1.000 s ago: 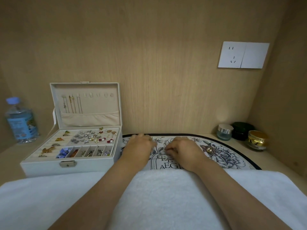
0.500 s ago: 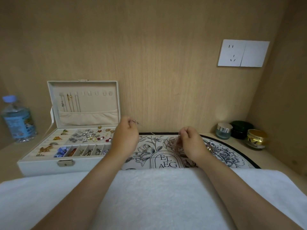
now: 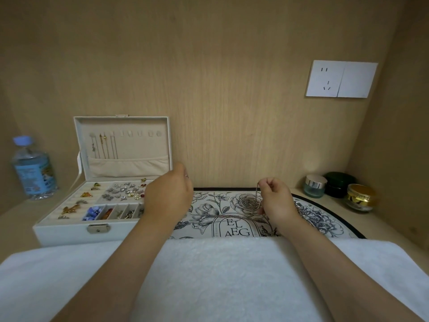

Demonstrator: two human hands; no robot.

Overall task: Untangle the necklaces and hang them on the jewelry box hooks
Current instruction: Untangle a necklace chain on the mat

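Wood-panelled walls enclose the desk (image 3: 16, 219), where a towel (image 3: 220, 275) covers the near edge of a floral mat (image 3: 325, 219). The thin necklace (image 3: 256, 194) is hard to trace. The right hand (image 3: 276, 203) pinches it above the mat. The left hand (image 3: 168, 194), fingertips hidden, grips its end beside the open box (image 3: 69, 233).

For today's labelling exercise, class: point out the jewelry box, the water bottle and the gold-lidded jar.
jewelry box (image 3: 65, 234): head view, on its white front wall.
water bottle (image 3: 34, 174): head view, on its blue label.
gold-lidded jar (image 3: 360, 192): head view, on its gold lid.
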